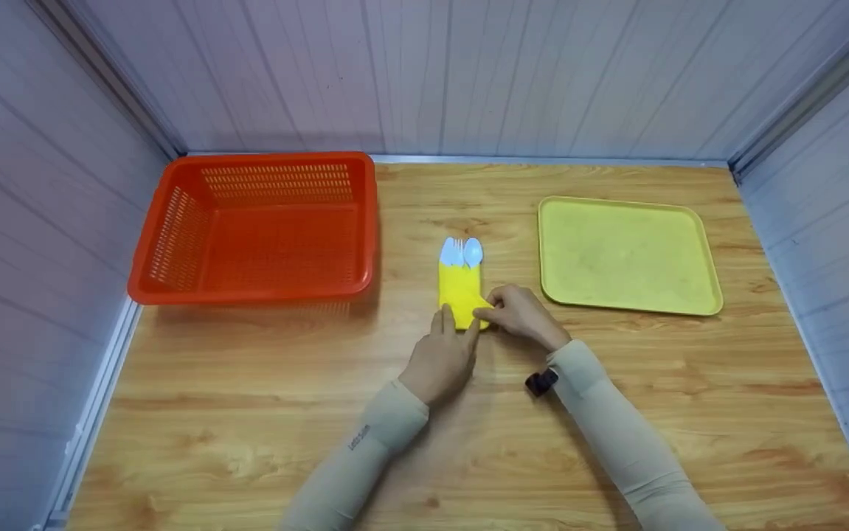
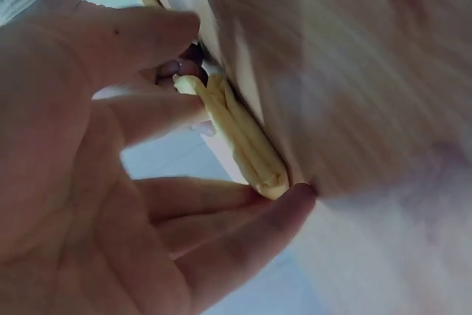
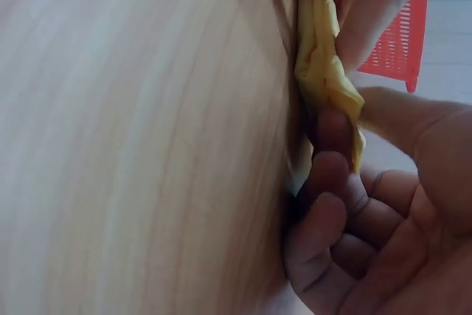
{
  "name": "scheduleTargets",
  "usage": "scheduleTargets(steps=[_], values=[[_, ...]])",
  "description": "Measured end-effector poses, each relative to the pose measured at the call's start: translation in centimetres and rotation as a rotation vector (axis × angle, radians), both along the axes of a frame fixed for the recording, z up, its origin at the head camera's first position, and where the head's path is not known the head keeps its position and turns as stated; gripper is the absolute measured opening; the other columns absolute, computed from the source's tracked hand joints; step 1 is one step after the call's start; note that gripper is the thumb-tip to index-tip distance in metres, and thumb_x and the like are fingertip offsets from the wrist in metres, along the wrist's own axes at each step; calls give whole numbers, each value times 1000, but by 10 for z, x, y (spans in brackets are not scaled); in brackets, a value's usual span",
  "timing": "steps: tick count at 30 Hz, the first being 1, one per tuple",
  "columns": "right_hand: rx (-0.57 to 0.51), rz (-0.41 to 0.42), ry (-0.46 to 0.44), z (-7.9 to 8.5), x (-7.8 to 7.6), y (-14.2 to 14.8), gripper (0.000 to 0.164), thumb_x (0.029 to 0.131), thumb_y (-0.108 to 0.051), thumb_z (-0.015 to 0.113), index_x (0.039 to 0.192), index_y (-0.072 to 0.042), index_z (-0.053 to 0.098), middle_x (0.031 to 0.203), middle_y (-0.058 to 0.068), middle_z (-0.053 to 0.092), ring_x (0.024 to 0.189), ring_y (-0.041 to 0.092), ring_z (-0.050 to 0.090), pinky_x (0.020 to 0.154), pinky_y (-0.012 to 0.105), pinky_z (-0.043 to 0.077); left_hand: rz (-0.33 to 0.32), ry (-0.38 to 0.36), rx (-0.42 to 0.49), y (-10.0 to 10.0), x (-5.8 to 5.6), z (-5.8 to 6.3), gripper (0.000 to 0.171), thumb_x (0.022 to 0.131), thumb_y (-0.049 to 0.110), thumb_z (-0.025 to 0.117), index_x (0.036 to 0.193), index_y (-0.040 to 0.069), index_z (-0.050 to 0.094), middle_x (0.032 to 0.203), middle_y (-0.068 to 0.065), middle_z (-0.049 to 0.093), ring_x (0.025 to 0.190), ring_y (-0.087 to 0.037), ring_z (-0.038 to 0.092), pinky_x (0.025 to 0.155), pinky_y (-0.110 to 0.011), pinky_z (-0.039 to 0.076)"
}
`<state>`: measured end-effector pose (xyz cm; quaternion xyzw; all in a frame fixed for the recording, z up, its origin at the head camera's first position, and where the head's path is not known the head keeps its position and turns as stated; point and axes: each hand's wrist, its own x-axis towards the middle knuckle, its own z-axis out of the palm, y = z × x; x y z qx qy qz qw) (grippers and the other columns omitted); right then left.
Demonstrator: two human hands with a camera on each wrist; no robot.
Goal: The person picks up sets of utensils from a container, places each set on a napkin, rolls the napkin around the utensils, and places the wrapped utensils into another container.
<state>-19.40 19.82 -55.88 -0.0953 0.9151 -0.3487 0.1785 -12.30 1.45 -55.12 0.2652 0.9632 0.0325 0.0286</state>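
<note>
A folded yellow napkin lies on the table between my hands. Out of its far end stick the white heads of a fork, a spoon and what looks like a knife; their handles are hidden in the cloth. My left hand rests its extended fingertips on the near end of the napkin. With thumb and curled fingers, my right hand pinches the near right corner, which sticks out sideways. In the right wrist view, the napkin's edge shows several layers, and the pinched flap is raised.
An orange-red plastic basket with slotted sides stands at the back left. To the right lies a yellow-green rectangular tray. Panelled walls enclose the wooden table at the back and both sides.
</note>
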Motion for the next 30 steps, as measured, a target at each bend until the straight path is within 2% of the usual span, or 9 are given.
scheduleTargets(steps=[5, 8, 12, 17, 20, 24, 30], values=[[-13, -15, -39, 1, -3, 0, 31, 91, -30, 74, 72, -9, 64, 66, -1, 61, 57, 11, 48, 52, 25, 37, 126, -208, 292, -5, -18, 1, 29, 103, 24, 53, 124, 12, 68, 125, -24, 51, 108, -36, 54, 82, -43, 55], [-21, -23, -88, 0, -5, 0, 30, 91, -30, 74, 72, -9, 65, 65, 0, 64, 55, 10, 49, 50, 24, 37, 219, -320, 406, -7, -31, 2, 26, 102, 22, 54, 117, 11, 72, 125, -21, 49, 108, -34, 54, 92, -45, 49], [-38, -46, -150, 1, -5, -1, 29, 93, -28, 73, 73, -8, 65, 65, 2, 65, 52, 10, 51, 47, 23, 38, 300, -362, 487, -7, -41, -1, 25, 99, 20, 61, 120, 9, 68, 124, -22, 48, 103, -34, 55, 91, -45, 49], [-62, -66, -174, 2, -4, -2, 28, 94, -25, 72, 74, -7, 65, 65, 4, 65, 51, 12, 53, 45, 23, 39, 400, -388, 560, -8, -52, -5, 56, 97, 19, 67, 145, 3, 43, 126, -25, 48, 101, -37, 59, 90, -47, 51], [-75, -64, -183, 1, -4, -2, 28, 94, -25, 72, 74, -6, 65, 64, 4, 64, 50, 12, 52, 44, 23, 40, 441, -415, 604, -9, -57, -6, 67, 96, 20, 67, 149, -2, 35, 126, -27, 52, 106, -39, 59, 94, -49, 49], [-96, -67, -197, 1, -3, -1, 28, 94, -25, 72, 74, -6, 64, 64, 5, 65, 48, 12, 53, 43, 23, 41, 474, -482, 675, -11, -61, -8, 62, 95, 23, 69, 144, -3, 41, 123, -22, 60, 109, -31, 59, 94, -46, 49], [-124, -65, -206, 0, -4, 2, 30, 94, -24, 72, 72, -6, 63, 66, 7, 67, 48, 13, 55, 44, 23, 43, 497, -582, 815, -13, -65, -12, 44, 93, 24, 71, 125, -2, 56, 109, -12, 64, 95, -22, 57, 86, -38, 49]])
